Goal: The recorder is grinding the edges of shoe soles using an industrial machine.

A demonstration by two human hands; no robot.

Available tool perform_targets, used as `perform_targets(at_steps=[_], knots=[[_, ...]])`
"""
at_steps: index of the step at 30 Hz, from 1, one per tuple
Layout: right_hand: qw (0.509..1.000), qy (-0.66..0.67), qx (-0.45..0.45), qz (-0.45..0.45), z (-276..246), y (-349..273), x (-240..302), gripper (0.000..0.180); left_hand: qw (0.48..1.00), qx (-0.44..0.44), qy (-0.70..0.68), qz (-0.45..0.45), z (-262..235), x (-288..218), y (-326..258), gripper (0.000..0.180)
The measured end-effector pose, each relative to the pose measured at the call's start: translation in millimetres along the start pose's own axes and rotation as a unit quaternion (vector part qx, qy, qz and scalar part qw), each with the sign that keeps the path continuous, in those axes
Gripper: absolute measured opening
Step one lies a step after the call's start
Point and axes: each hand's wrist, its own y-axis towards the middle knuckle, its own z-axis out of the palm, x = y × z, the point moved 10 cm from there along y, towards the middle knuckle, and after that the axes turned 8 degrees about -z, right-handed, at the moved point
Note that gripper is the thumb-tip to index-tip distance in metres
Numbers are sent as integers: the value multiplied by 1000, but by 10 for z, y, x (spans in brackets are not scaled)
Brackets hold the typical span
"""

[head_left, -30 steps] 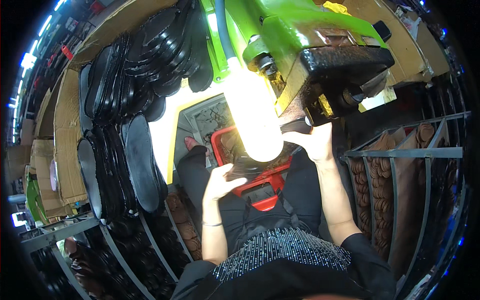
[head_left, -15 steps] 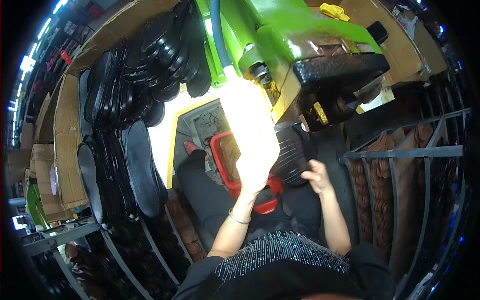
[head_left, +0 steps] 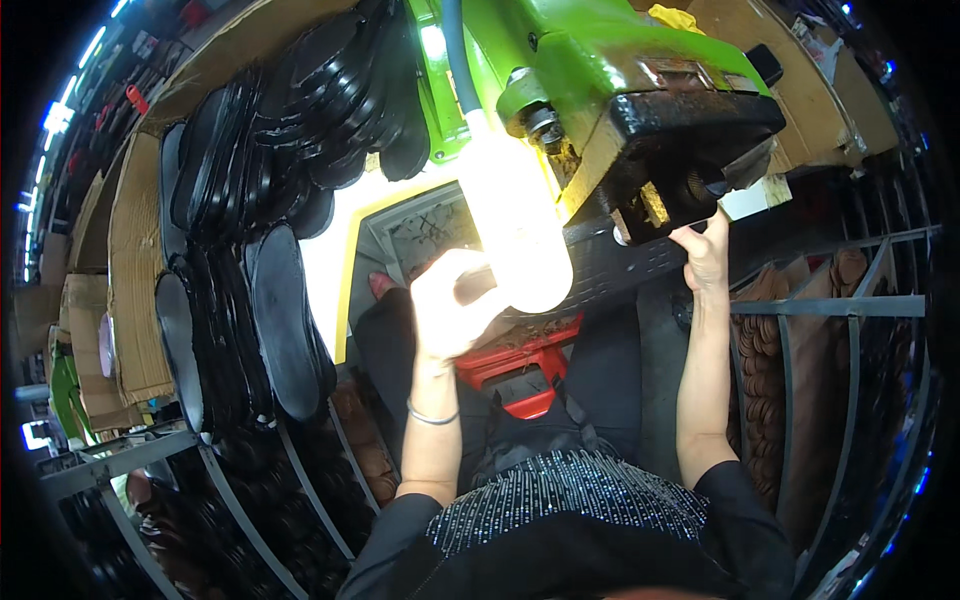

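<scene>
A black shoe sole [head_left: 625, 278] with a ribbed face lies sideways below the head of a green machine [head_left: 640, 75]. My left hand [head_left: 448, 305] is closed at the sole's left end, its fingertips partly lost in the glare of a bright tube lamp [head_left: 520, 220]. At the other end, my right hand [head_left: 706, 260] grips the sole just under the machine's dark oily head [head_left: 690, 125], thumb toward the sole and fingers raised. Part of the sole is hidden behind the lamp and the machine head.
Black soles [head_left: 285, 320] are stacked in a cardboard box [head_left: 135, 290] at left. A red plastic basket [head_left: 525, 370] stands between my legs. Metal racks [head_left: 830, 305] with brown pieces stand at right, and another rack [head_left: 250, 505] with dark soles at lower left.
Both hands have moved up and farther apart, the left one to the left and the right one to the right. The sole has turned from upright to sideways under the machine head.
</scene>
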Motion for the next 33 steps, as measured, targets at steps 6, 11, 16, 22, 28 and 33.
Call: perform_targets(at_steps=[6,11,16,22,28,33], knots=[[992,-80,96,-14,681,-211,1,34,972,-72,-183,-129,-690,406,-254,30],[988,-54,131,-67,1174,-404,117,56,931,-75,-302,-193,-898,979,-638,24],[976,-148,132,-89,1201,-458,-143,57,942,0,-227,-248,-538,1613,-1119,30],[941,-293,134,-105,1257,-496,91,54,934,101,-134,-316,704,1558,-1303,32],[904,-332,210,-170,949,-580,952,33,954,42,298,3,205,367,-827,50],[842,-317,-4,-437,78,-462,1827,31,682,-171,665,-251,-1311,-104,-967,95]])
